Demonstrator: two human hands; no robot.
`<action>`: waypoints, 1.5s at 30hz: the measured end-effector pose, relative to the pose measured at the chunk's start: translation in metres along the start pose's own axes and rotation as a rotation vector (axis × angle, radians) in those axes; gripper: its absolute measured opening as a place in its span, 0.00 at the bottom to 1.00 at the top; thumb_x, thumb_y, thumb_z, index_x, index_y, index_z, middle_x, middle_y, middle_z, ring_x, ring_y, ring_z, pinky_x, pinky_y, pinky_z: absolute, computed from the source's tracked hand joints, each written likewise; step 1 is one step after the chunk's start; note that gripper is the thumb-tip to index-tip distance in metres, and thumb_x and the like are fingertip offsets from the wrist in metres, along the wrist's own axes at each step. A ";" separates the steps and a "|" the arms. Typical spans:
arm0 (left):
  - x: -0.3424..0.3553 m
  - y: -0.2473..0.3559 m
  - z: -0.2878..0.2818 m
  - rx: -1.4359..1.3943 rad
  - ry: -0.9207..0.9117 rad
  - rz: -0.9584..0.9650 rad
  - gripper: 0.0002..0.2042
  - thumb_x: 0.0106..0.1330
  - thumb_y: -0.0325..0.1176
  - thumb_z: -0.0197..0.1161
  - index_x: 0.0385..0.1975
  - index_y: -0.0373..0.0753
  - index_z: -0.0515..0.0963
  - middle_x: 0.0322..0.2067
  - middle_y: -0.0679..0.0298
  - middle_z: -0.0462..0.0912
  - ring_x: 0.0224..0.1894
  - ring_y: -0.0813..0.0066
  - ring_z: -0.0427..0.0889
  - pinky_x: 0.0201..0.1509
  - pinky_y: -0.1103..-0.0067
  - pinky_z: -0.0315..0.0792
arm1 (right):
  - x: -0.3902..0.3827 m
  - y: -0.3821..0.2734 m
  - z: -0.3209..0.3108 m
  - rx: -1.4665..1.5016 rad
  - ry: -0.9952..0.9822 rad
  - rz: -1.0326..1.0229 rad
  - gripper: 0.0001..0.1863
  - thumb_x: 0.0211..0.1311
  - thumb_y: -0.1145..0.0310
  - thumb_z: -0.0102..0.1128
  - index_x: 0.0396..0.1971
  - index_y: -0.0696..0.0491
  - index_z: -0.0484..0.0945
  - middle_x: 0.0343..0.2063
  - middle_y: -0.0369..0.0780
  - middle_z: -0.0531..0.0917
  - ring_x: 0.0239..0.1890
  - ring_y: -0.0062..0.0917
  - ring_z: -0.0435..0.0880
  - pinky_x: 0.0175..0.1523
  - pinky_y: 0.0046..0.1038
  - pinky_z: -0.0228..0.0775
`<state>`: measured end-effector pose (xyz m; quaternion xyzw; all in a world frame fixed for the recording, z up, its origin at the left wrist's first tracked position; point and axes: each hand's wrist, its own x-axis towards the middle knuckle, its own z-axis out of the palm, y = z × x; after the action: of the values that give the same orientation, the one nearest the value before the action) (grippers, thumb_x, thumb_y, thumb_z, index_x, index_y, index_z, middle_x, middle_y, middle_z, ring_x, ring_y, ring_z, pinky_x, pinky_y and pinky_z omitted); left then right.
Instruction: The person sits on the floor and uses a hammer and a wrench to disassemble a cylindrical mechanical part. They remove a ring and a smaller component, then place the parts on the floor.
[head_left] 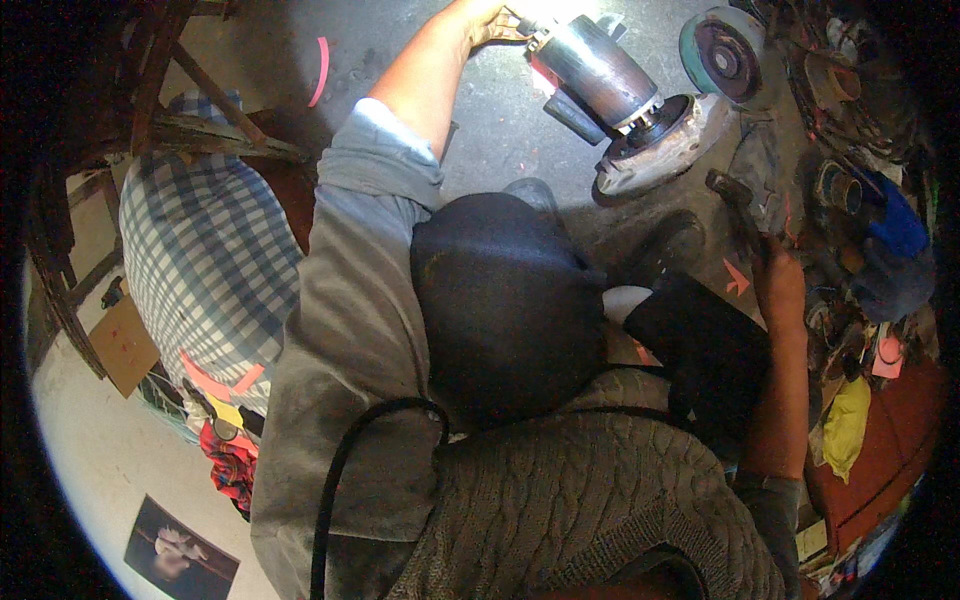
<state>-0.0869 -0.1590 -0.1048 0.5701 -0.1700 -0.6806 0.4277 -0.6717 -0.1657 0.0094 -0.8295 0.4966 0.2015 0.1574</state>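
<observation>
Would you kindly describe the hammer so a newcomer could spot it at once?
Find the dark metal cylinder near the picture's top, then look below and right of it to the person's right hand. The hammer juts from that hand, its head toward the upper left; unlike the clutter to its right, it is held.

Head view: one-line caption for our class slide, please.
Left hand at one end of a metal cylinder, right hand holding a hammer.

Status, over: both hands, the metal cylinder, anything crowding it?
Left hand at far end of metal cylinder, grip unclear. Right hand gripping hammer. Cylinder tilted, near end at round casting. Green-rimmed disc close beside casting.
</observation>
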 end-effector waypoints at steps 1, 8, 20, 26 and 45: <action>0.001 0.000 0.000 0.000 0.001 -0.003 0.15 0.73 0.41 0.60 0.54 0.43 0.80 0.41 0.63 0.88 0.38 0.73 0.87 0.40 0.72 0.83 | 0.000 -0.001 -0.001 -0.030 -0.024 0.010 0.18 0.64 0.73 0.61 0.54 0.58 0.80 0.42 0.55 0.86 0.44 0.54 0.85 0.47 0.48 0.78; 0.003 -0.004 -0.002 -0.018 0.018 -0.007 0.16 0.73 0.42 0.60 0.54 0.42 0.80 0.41 0.63 0.88 0.37 0.72 0.87 0.39 0.71 0.83 | 0.003 -0.005 -0.005 -0.024 -0.017 0.011 0.18 0.63 0.73 0.61 0.54 0.57 0.80 0.42 0.55 0.86 0.46 0.53 0.85 0.49 0.47 0.79; 0.005 -0.011 -0.007 -0.044 0.045 -0.005 0.16 0.73 0.43 0.59 0.53 0.42 0.80 0.40 0.62 0.88 0.36 0.72 0.87 0.38 0.69 0.83 | 0.002 -0.006 -0.006 -0.014 -0.023 0.032 0.19 0.63 0.73 0.61 0.55 0.55 0.80 0.43 0.56 0.86 0.46 0.54 0.85 0.49 0.47 0.78; 0.004 -0.012 -0.014 0.006 -0.009 0.006 0.18 0.72 0.47 0.59 0.50 0.41 0.81 0.38 0.62 0.88 0.34 0.72 0.87 0.36 0.70 0.84 | 0.002 0.001 -0.001 0.000 -0.044 0.045 0.18 0.66 0.68 0.62 0.54 0.55 0.80 0.41 0.57 0.85 0.45 0.55 0.84 0.47 0.48 0.77; 0.002 -0.020 -0.009 0.066 0.004 0.040 0.13 0.72 0.42 0.61 0.47 0.42 0.84 0.33 0.62 0.89 0.31 0.73 0.88 0.31 0.78 0.82 | -0.003 -0.035 -0.027 0.077 -0.034 0.024 0.18 0.64 0.68 0.63 0.53 0.57 0.79 0.39 0.59 0.85 0.43 0.58 0.84 0.45 0.51 0.76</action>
<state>-0.0861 -0.1463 -0.1232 0.5816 -0.2029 -0.6649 0.4226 -0.6373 -0.1599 0.0365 -0.8131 0.5114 0.1981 0.1952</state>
